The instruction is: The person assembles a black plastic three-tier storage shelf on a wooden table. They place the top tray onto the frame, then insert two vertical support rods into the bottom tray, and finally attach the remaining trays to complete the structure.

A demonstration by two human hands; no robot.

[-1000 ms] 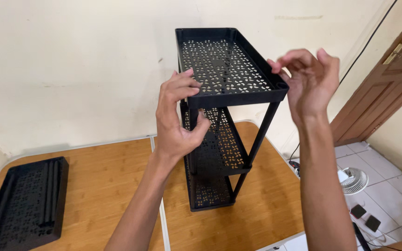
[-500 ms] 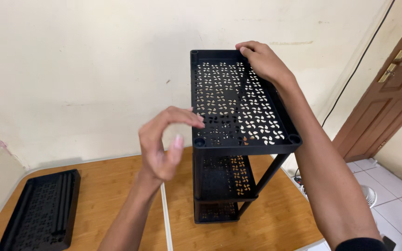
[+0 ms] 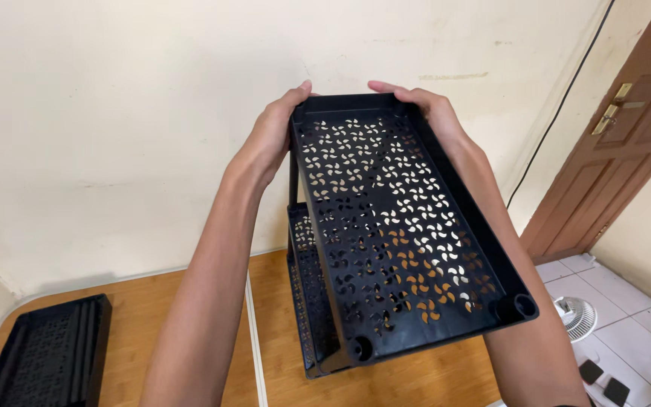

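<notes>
A black plastic rack (image 3: 386,226) with perforated shelves stands on the wooden table (image 3: 152,332), its top shelf tilted toward me. My left hand (image 3: 271,136) grips the far left corner of the top shelf. My right hand (image 3: 423,105) grips the far right corner of the same shelf. Both forearms run down either side of the rack. The lower shelves (image 3: 307,294) show beneath the top one, partly hidden by it.
A loose black perforated shelf (image 3: 43,362) with poles lying in it rests at the table's left end. A cream wall stands behind. A brown door (image 3: 627,128) is at the right, with a small white fan (image 3: 576,316) and dark objects on the tiled floor.
My left hand rose from mid-air to the top shelf's far left corner. The right hand stayed at the far right corner. The rack now tips toward me and sits closer.
</notes>
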